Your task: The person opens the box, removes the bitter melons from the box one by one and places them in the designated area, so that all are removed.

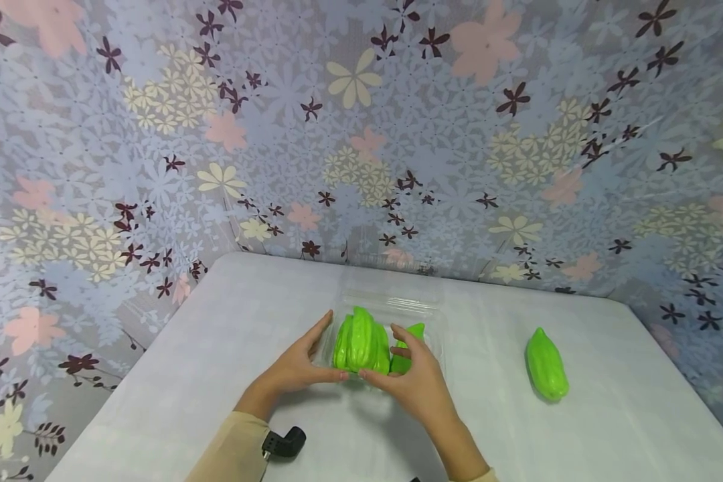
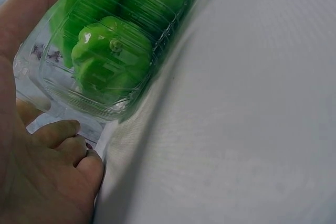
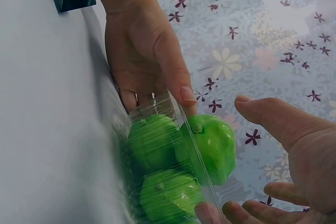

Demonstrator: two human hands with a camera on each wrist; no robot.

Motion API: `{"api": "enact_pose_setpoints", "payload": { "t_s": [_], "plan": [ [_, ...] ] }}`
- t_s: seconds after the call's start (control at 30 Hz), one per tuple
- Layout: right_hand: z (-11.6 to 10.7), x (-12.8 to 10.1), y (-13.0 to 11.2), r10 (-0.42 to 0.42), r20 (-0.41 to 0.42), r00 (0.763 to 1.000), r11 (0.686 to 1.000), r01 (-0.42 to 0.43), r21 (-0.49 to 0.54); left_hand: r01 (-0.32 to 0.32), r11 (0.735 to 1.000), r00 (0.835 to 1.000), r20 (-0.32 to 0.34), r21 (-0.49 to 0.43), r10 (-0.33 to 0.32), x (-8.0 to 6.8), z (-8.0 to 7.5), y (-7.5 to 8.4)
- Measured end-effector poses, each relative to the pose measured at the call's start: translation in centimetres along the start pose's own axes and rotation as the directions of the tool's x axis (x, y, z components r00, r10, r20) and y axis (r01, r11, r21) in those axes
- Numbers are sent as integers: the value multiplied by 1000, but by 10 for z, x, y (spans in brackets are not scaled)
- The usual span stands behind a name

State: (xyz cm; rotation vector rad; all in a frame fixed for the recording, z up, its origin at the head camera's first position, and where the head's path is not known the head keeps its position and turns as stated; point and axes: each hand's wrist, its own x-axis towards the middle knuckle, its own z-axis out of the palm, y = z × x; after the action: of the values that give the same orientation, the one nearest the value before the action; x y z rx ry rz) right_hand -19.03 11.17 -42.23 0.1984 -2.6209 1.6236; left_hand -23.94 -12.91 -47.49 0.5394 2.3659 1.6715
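A clear plastic container (image 1: 391, 301) stands on the white table and holds several ridged green star fruits. One star fruit (image 1: 363, 340) sits highest, on top of others; in the right wrist view a star fruit (image 3: 212, 150) rises over the rim. My left hand (image 1: 295, 365) grips the container's near left corner, thumb at the front and fingers along the side. My right hand (image 1: 418, 378) hovers around the right part, thumb near the front of the top fruit, fingers loosely spread above a pointed star fruit (image 1: 418, 331). Its palm shows bare in the right wrist view.
Another green star fruit (image 1: 546, 365) lies apart on the right side of the white table (image 1: 494, 335). A wall of flowered fabric (image 1: 361, 134) rises behind the table. A black device (image 1: 284, 443) is strapped at my left wrist.
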Motion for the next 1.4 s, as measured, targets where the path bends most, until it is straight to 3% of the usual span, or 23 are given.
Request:
{"api": "enact_pose_setpoints", "payload": {
  "t_s": [1.4],
  "plan": [
    [19,13,-6,-91,-14,996,993,90,-70,5,1000,1000,-8,7,-4,2,0,-1]
  ]
}}
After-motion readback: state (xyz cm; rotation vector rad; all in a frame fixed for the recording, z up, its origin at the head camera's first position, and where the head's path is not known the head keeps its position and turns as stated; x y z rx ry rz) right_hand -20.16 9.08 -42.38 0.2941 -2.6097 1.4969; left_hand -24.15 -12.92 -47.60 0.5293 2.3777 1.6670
